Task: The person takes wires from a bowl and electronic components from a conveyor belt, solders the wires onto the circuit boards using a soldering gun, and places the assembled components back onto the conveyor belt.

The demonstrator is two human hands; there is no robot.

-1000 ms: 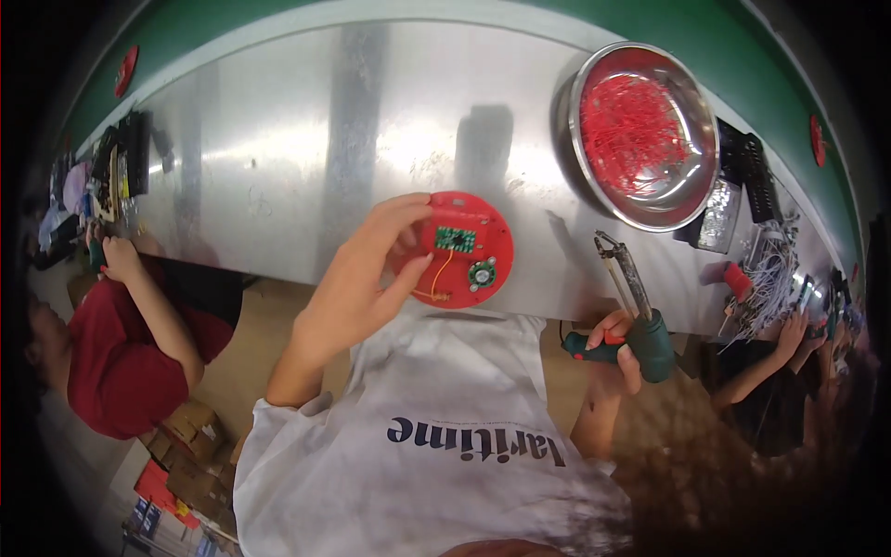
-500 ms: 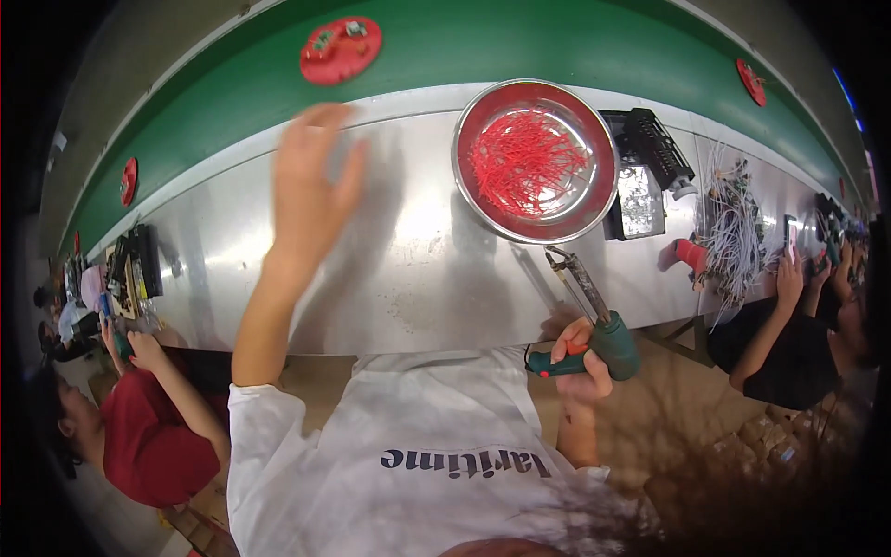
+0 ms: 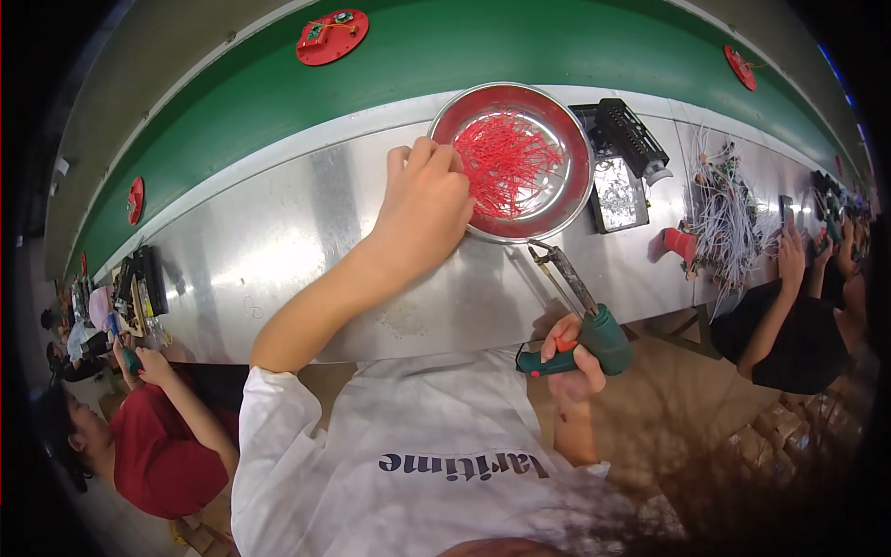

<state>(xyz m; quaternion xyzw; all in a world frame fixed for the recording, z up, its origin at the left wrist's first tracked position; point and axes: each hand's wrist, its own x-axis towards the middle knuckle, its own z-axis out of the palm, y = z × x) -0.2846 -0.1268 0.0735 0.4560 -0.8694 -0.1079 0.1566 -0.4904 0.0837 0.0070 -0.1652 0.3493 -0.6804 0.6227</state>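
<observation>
My left hand (image 3: 425, 200) reaches over the left rim of a round metal bowl (image 3: 577, 206), its fingers curled at the edge. The fingertips are hidden, so what they hold cannot be made out. Inside the bowl lies a loose heap of thin red wires (image 3: 506, 162), right beside my left hand. My right hand (image 3: 577, 357) grips a green soldering gun (image 3: 605, 339) with a red trigger, low at the table's near edge. Its long metal tip points up and left, ending just below the bowl's near rim.
A black tray with a stand (image 3: 624, 195) stands right of the bowl. Farther right are a red part (image 3: 680, 244) and a tangle of white wires (image 3: 729, 223). Red discs with small parts (image 3: 332, 37) lie on the green belt (image 3: 232, 121). Co-workers sit on both sides.
My left hand has come from the far left of the table, right and nearer, to the bowl's left rim, and its fingers have curled. My right hand still holds the soldering gun.
</observation>
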